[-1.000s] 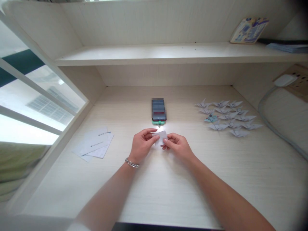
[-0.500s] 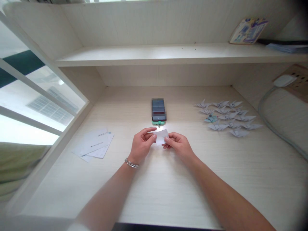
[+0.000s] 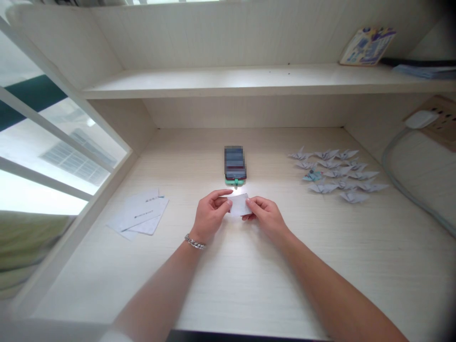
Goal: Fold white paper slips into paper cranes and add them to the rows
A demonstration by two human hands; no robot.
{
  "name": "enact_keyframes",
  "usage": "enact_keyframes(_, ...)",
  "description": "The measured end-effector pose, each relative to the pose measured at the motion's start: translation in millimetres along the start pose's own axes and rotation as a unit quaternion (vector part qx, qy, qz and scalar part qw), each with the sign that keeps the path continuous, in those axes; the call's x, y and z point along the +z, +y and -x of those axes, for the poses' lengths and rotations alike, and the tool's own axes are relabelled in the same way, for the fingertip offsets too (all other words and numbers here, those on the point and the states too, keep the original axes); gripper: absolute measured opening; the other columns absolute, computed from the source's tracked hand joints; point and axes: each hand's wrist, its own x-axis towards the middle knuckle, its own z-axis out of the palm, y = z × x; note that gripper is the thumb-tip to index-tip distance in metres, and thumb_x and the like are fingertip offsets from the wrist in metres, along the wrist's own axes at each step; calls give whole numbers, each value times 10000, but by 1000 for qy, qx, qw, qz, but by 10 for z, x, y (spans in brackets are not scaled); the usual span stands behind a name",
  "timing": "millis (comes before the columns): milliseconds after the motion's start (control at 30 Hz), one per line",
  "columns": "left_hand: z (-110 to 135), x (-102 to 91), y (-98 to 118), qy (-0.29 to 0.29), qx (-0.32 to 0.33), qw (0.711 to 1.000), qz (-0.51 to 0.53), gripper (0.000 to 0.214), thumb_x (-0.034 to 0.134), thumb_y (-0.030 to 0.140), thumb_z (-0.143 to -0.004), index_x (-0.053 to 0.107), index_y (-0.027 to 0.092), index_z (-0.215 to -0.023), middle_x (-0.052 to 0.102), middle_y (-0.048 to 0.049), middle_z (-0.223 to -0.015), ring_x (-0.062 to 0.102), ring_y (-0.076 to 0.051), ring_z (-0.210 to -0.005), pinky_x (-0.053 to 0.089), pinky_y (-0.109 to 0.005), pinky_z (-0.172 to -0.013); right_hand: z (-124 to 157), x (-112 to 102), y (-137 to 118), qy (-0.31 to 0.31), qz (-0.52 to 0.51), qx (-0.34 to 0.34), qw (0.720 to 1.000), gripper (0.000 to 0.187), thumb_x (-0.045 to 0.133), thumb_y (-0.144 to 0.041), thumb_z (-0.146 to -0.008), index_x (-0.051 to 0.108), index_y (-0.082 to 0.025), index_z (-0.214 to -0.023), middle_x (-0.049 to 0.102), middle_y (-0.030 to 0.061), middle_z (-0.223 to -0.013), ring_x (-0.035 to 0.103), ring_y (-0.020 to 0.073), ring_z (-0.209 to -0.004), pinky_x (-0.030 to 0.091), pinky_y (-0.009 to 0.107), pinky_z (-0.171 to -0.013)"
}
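Pale wood-grain surface point(image 3: 228, 285), set into an alcove under one long shelf point(image 3: 249, 80), with a window point(image 3: 53, 142) along the left side.

Item 1: paper slip point(image 3: 240, 205), small, white and oblong. It was held just above the surface at centre, near the phone stand. Its long axis ran left to right, roughly level with the near edge, and its broad face was turned up toward the wearer. It was probably kept clear of the surface so that both ends could be worked at once.

Item 2: left hand point(image 3: 210, 216), with a chain bracelet point(image 3: 194, 242) at the wrist. Its grip was narrow, thumb and forefinger pinched on the slip's left end.

Item 3: right hand point(image 3: 265, 216). Its grip was likewise closed on the slip's right end, with the fingers curled beneath.

Item 4: phone point(image 3: 234, 164), propped on a green stand point(image 3: 235, 181) just beyond the hands. The screen faced the wearer, apparently placed there to be read while working.

Item 5: folded paper cranes point(image 3: 335, 171), many in number, grouped at far right well apart from the hands and seemingly set aside in rows.

Item 6: flat sheets point(image 3: 140, 216), overlapping, at near left within reach.

Item 7: printed card point(image 3: 368, 45), leaning on the shelf at right.

Item 8: white plug point(image 3: 422, 118) on the right wall, with its cable point(image 3: 402, 185) trailing down along the surface.
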Motion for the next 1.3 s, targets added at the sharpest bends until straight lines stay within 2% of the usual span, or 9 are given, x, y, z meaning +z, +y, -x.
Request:
enact_keyframes(200, 8, 17, 7, -20, -3, 1000, -7, 327, 615, 188, -713, 598, 112, -1031, 574, -10, -637, 526, -98, -597, 439, -213, -566, -10, 1, 12, 27, -25, -5, 999, 216, 619, -388, -740, 603, -174, -710, 593, -21, -578, 534, 115, -513, 411, 230, -481)
enact_keyframes(567, 5, 5, -3, -22, -8, 1000, -5, 342, 622, 202, -700, 603, 124, -1032, 589, -19, -655, 535, -103, -606, 441, -212, -567, 0, 13, -10, 31, -37, 4, 999, 188, 611, -348, -738, 603, -170, -680, 573, -19, -580, 512, 112, -525, 408, 232, -498)
enact_keyframes(1000, 13, 10, 6, -27, -2, 1000, -8, 328, 613, 201, -712, 601, 123, -1031, 586, -20, -662, 534, -103, -614, 438, -212, -570, -10, 3, 26, 35, -37, -8, 999, 176, 624, -349, -733, 611, -175, -755, 582, -17, -619, 516, 107, -553, 420, 218, -495)
enact_keyframes(1300, 8, -5, 23, -26, -22, 999, -5, 362, 653, 245, -691, 606, 122, -1028, 638, -45, -723, 561, -107, -618, 426, -200, -549, 10, 4, 38, 18, 4, 0, 1000, 234, 680, -374, -661, 610, -181, -774, 628, 10, -653, 562, 144, -580, 433, 252, -512)
